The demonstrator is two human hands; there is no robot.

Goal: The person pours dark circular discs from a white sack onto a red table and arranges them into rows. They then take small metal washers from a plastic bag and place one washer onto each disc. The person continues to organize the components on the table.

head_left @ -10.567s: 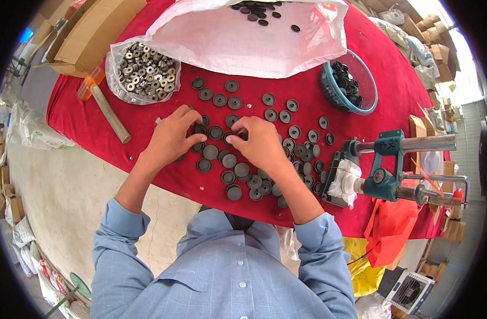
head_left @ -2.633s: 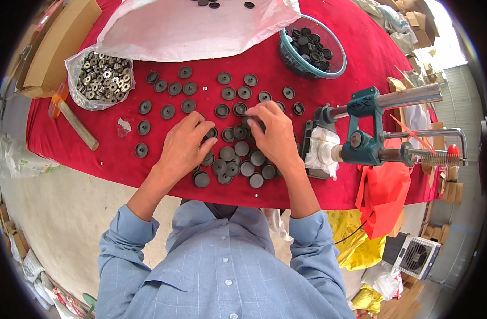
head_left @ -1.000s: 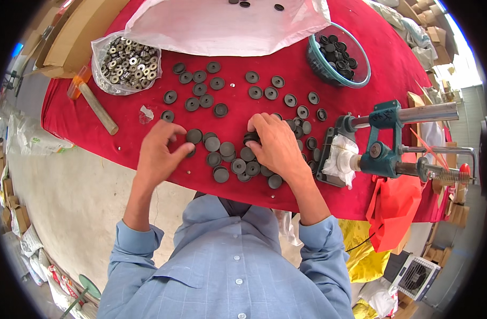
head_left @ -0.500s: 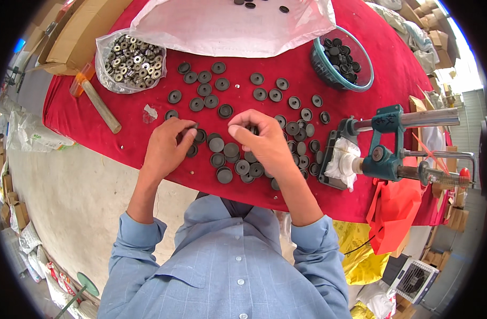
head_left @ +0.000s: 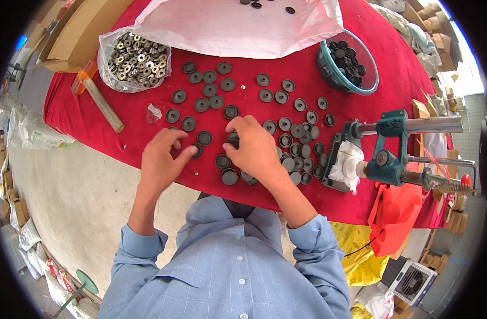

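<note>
Several dark round rubber discs (head_left: 286,124) lie spread over a red table cover (head_left: 94,122). My left hand (head_left: 161,159) rests near the front edge, its fingertips pinching one disc (head_left: 198,150). My right hand (head_left: 255,149) lies palm down over a cluster of discs, its fingertips on a disc (head_left: 232,139) next to the left hand. What lies under the right palm is hidden.
A clear bag of metal bearings (head_left: 134,56) and a wooden-handled tool (head_left: 101,101) sit at the far left. A white sack (head_left: 238,24) lies at the back, a teal bowl of discs (head_left: 347,59) at the back right. A green hand press (head_left: 392,151) stands at the right.
My hands have drawn closer together over the discs near the front edge; the left fingertips now meet a disc beside the right hand. The view shifted slightly.
</note>
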